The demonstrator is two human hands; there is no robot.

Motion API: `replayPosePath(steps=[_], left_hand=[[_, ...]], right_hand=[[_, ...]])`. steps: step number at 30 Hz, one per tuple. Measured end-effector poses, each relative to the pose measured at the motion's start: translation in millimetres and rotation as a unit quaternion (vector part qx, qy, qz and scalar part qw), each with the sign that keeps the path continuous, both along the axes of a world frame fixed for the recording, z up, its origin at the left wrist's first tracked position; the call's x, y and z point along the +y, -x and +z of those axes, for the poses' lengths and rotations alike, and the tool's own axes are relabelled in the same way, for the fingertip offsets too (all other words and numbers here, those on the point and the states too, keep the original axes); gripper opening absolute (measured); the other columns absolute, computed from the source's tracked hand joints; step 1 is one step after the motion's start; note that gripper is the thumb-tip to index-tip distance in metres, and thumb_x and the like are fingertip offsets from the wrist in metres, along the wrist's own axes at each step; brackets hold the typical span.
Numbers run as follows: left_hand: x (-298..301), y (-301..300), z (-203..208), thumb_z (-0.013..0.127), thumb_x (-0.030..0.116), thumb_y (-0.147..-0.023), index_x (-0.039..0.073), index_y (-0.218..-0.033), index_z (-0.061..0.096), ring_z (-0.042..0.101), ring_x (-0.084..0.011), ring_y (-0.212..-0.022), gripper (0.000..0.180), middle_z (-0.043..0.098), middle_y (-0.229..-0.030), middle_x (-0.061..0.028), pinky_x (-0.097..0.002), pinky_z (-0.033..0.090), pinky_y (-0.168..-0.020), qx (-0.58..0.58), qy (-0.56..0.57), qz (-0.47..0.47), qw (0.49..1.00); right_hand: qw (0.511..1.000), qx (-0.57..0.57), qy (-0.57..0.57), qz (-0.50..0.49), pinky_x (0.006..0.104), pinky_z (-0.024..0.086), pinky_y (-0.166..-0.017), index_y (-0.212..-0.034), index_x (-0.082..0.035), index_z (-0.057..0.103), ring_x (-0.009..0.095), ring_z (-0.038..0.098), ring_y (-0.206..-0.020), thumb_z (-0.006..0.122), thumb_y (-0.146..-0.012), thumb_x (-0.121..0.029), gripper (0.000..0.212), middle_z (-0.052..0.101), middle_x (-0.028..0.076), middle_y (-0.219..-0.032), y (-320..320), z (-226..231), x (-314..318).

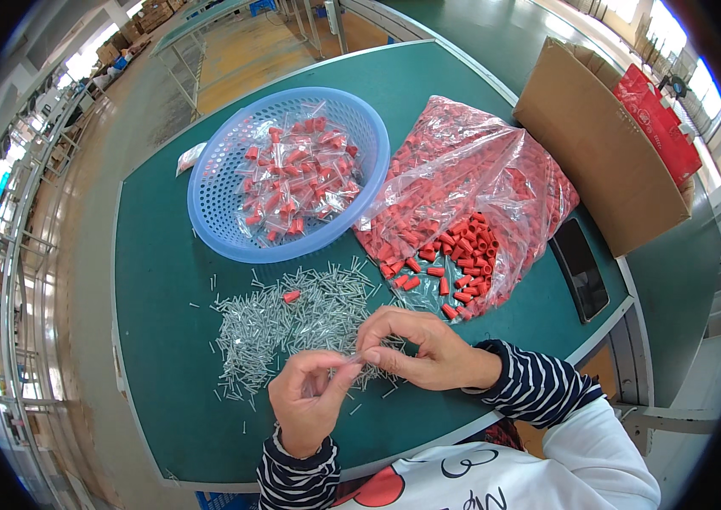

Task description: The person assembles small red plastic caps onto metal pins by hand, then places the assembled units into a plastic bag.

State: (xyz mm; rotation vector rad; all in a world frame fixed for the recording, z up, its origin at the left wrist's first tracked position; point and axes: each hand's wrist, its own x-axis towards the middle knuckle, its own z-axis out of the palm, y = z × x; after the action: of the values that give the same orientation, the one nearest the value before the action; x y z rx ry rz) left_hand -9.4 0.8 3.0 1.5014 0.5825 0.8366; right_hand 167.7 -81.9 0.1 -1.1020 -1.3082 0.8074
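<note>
My left hand (pixel 305 401) and my right hand (pixel 430 353) meet over the near edge of a pile of silver screws (pixel 250 340). Between their pinched fingertips is a small piece of clear plastic (pixel 355 358), seemingly a small bag, mostly covered by the fingers. One red plastic cap (pixel 292 297) lies on top of the screws. Beyond my right hand, loose red caps (pixel 465 263) spill from the mouth of a large clear bag (pixel 454 144) full of them. A blue round basket (pixel 205 228) at the far left holds several small clear bags with red caps inside.
A dark phone (pixel 580 270) lies near the right edge of the green table (pixel 156 340). Past it stands an open cardboard box (pixel 603 144) with a red bag (pixel 654 123) behind it. A small white packet (pixel 191 158) sits left of the basket.
</note>
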Motion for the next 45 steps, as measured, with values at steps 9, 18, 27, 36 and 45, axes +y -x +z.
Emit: replayPosePath(steps=[9,18,27,36,45], left_hand=[[8.0,0.7,4.3,0.071,0.0,-0.085,-0.001,-0.091,0.066,0.053,-0.0059,-0.069,0.008,0.062,-0.086,-0.0042,-0.0192,0.041,-0.06,0.02,0.036,-0.013,0.999],[4.4,-0.3,-1.0,0.068,-0.005,-0.086,-0.003,-0.095,0.065,0.049,-0.0041,-0.069,0.011,0.057,-0.09,-0.0027,-0.0176,0.038,-0.058,0.006,0.034,-0.015,0.999],[4.3,-3.5,-11.0,0.064,0.007,-0.092,0.0,-0.099,0.064,0.049,-0.0047,-0.069,0.01,0.058,-0.085,-0.002,-0.0172,0.037,-0.059,0.006,-0.057,-0.016,0.998],[-2.2,-4.3,0.4,0.038,0.034,-0.106,-0.002,-0.129,0.052,0.062,-0.0121,-0.089,0.045,0.056,-0.125,-0.0132,-0.0171,0.04,-0.053,0.02,0.033,0.014,0.999],[-17.4,-12.8,-19.6,0.051,0.026,-0.101,-0.003,-0.132,0.049,0.053,-0.0304,-0.118,0.043,0.052,-0.13,-0.0184,-0.0373,0.041,-0.101,-0.005,-0.13,-0.051,0.99]], right_hand=[[0.996,0.071,0.044,0.006,0.0278,0.047,-0.075,-0.097,0.0,0.056,0.013,0.06,-0.086,0.056,-0.097,-0.012,0.012,0.06,0.007,-0.092,-0.6,5.9,-3.5],[0.999,-0.016,-0.011,-0.028,0.0313,0.047,-0.075,-0.094,-0.001,0.057,0.018,0.061,-0.083,0.057,-0.095,-0.009,0.008,0.061,0.009,-0.09,-1.4,4.5,0.4],[0.997,-0.044,0.063,0.015,0.0272,0.047,-0.069,-0.094,0.0,0.058,0.013,0.059,-0.079,0.06,-0.092,-0.008,0.008,0.06,0.008,-0.089,-1.3,11.4,4.4],[0.989,0.05,-0.038,-0.131,0.0306,0.049,-0.075,-0.108,-0.003,0.063,0.017,0.061,-0.087,0.067,-0.088,-0.01,0.021,0.063,0.01,-0.099,-12.5,43.7,35.8],[0.946,-0.311,-0.059,-0.065,0.041,0.039,-0.072,-0.091,-0.006,0.062,0.029,0.051,-0.086,0.073,-0.073,-0.014,0.023,0.055,0.009,-0.09,21.1,3.4,-1.7]])
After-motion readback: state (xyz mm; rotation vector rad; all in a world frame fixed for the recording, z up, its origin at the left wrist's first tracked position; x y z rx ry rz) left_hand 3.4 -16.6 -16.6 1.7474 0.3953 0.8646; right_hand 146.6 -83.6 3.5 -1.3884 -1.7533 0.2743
